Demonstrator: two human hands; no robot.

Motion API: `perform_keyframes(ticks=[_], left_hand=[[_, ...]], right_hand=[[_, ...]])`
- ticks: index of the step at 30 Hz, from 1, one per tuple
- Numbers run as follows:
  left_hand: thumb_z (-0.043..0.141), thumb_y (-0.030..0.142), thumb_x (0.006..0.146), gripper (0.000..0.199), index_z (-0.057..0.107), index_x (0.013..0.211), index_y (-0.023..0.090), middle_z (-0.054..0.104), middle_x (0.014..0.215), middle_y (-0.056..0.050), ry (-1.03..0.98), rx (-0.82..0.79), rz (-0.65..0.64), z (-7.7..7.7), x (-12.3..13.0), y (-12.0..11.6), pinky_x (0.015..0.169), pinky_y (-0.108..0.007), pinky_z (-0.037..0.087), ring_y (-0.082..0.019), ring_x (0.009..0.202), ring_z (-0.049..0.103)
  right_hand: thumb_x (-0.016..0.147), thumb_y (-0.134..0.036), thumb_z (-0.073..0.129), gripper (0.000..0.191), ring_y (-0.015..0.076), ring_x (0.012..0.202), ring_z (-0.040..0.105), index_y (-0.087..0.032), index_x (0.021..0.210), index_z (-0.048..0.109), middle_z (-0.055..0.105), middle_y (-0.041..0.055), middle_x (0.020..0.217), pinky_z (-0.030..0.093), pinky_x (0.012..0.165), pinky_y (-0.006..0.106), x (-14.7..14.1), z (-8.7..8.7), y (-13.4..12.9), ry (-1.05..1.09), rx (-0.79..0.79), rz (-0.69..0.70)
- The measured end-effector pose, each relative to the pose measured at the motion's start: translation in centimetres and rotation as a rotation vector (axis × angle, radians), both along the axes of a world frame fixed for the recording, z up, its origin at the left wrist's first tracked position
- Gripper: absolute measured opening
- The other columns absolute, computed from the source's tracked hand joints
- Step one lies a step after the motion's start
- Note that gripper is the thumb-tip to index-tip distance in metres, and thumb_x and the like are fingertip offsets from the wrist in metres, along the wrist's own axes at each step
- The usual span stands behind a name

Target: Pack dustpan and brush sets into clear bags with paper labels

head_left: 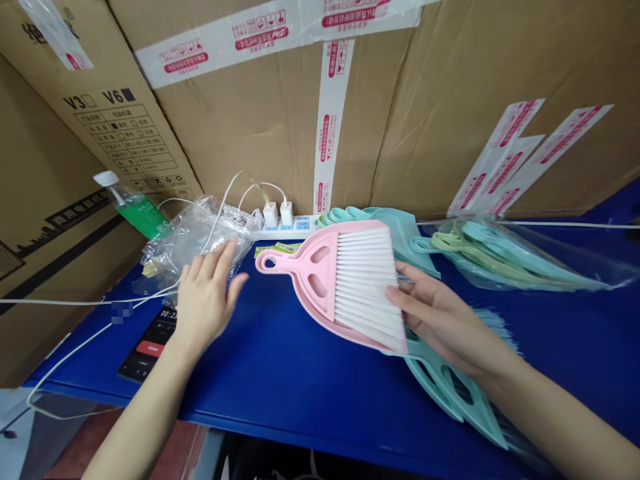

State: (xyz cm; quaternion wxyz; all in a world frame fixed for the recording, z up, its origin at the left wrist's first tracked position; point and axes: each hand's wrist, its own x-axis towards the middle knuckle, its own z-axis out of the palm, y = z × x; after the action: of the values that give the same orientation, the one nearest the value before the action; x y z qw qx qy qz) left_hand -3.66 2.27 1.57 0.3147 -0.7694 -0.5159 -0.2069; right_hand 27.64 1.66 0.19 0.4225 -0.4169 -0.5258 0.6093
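Observation:
My right hand (pixel 435 310) grips the wide end of a pink dustpan (pixel 320 319) with its thumb on top. A pink hand brush (pixel 369 287) with white bristles is nested in the dustpan, and their handles point left. Over the crumpled clear plastic bags (pixel 193 223) is my left hand (pixel 207 290), fingers stretched out and thumb apart, holding nothing. I cannot tell whether it touches the plastic. Beneath my right hand and forearm lie teal brushes (pixel 450 387), partly hidden.
Behind the pink set are teal dustpans (pixel 400 233); a clear bag of green and teal ones (pixel 520 253) lies right. A power strip (pixel 303 225) with plugged chargers, a phone (pixel 150 347), a green-labelled bottle (pixel 137 207) and white cables share the blue table (pixel 280 380). Cardboard boxes (pixel 250 127) wall the back.

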Motion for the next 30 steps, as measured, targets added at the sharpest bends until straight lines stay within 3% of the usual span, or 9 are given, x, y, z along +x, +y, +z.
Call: perform_keyframes(ticks=[3,6,9,13,15,17,19,26,30], left_hand=[[0.034,0.054,0.100,0.068,0.027,0.152,0.012,0.062,0.128,-0.020,0.041,-0.060,-0.310,0.0,1.5,-0.7,0.081,-0.038,0.047,-0.030,0.102,0.063],[0.030,0.053,0.102,0.064,0.030,0.150,0.011,0.071,0.101,-0.012,0.095,-0.114,-0.437,-0.4,2.8,-1.2,0.073,-0.033,0.050,-0.023,0.082,0.066],[0.031,0.041,0.104,0.053,0.033,0.148,0.012,0.069,0.081,-0.005,0.067,-0.105,-0.482,-0.8,3.4,-1.6,0.066,-0.029,0.051,-0.018,0.067,0.065],[0.040,0.038,0.103,0.059,0.024,0.153,0.012,0.069,0.077,-0.004,-0.033,-0.072,-0.475,-1.0,3.9,-2.1,0.059,-0.027,0.053,-0.017,0.060,0.063],[0.042,0.038,0.102,0.062,0.022,0.154,0.011,0.070,0.076,-0.003,-0.056,-0.065,-0.467,-1.0,4.1,-2.3,0.056,-0.027,0.053,-0.017,0.058,0.062],[0.046,0.037,0.101,0.063,0.023,0.154,0.011,0.071,0.078,-0.004,-0.039,-0.044,-0.466,-1.1,4.3,-2.4,0.056,-0.027,0.053,-0.017,0.057,0.063],[0.048,0.035,0.100,0.063,0.025,0.153,0.010,0.073,0.081,-0.005,-0.010,-0.005,-0.476,-1.2,4.5,-2.4,0.057,-0.027,0.053,-0.017,0.058,0.064],[0.044,0.034,0.102,0.060,0.027,0.150,0.002,0.071,0.075,-0.005,0.056,0.061,-0.521,-1.3,5.4,-2.6,0.054,-0.027,0.048,-0.016,0.056,0.063],[0.045,0.030,0.103,0.054,0.031,0.146,0.002,0.073,0.077,-0.006,0.091,0.061,-0.575,-1.1,5.9,-3.1,0.054,-0.027,0.048,-0.015,0.058,0.063]], right_hand=[[0.076,-0.063,0.070,0.078,0.0272,0.100,0.069,-0.025,0.140,0.046,0.069,0.0143,0.120,0.058,0.074,0.039,0.0,0.1,-0.1,-0.034,-0.016,0.094],[0.076,-0.064,0.069,0.081,0.0252,0.092,0.071,-0.023,0.141,0.046,0.071,0.0136,0.114,0.058,0.073,0.037,0.4,0.1,0.2,-0.071,-0.061,0.165],[0.084,-0.066,0.058,0.072,0.0256,0.089,0.071,-0.022,0.141,0.047,0.071,0.0140,0.114,0.058,0.069,0.039,0.8,0.1,0.4,-0.165,0.018,0.066],[0.099,-0.042,0.042,0.037,0.0281,0.114,0.063,-0.028,0.128,0.059,0.063,0.0122,0.129,0.052,0.093,0.050,1.0,0.5,-0.6,-0.498,0.736,-0.291],[0.096,-0.029,0.048,0.028,0.0291,0.123,0.056,-0.029,0.119,0.066,0.062,0.0101,0.132,0.047,0.102,0.052,0.8,0.7,-1.4,-0.709,1.105,-0.216],[0.094,-0.024,0.052,0.028,0.0298,0.125,0.054,-0.027,0.118,0.068,0.064,0.0107,0.130,0.049,0.101,0.050,0.4,0.8,-2.1,-0.864,1.267,0.016],[0.095,-0.026,0.052,0.030,0.0302,0.123,0.054,-0.022,0.120,0.067,0.066,0.0133,0.126,0.051,0.098,0.050,-0.3,0.6,-2.5,-0.959,1.294,0.139],[0.087,-0.042,0.067,0.028,0.0322,0.118,0.056,-0.015,0.091,0.068,0.068,0.0159,0.112,0.052,0.097,0.050,-2.0,-0.6,-2.9,-0.987,1.341,0.100],[0.083,-0.043,0.071,0.029,0.0302,0.121,0.054,-0.014,0.091,0.067,0.068,0.0157,0.114,0.051,0.099,0.046,-2.1,-0.5,-3.7,-0.970,1.292,0.093]])
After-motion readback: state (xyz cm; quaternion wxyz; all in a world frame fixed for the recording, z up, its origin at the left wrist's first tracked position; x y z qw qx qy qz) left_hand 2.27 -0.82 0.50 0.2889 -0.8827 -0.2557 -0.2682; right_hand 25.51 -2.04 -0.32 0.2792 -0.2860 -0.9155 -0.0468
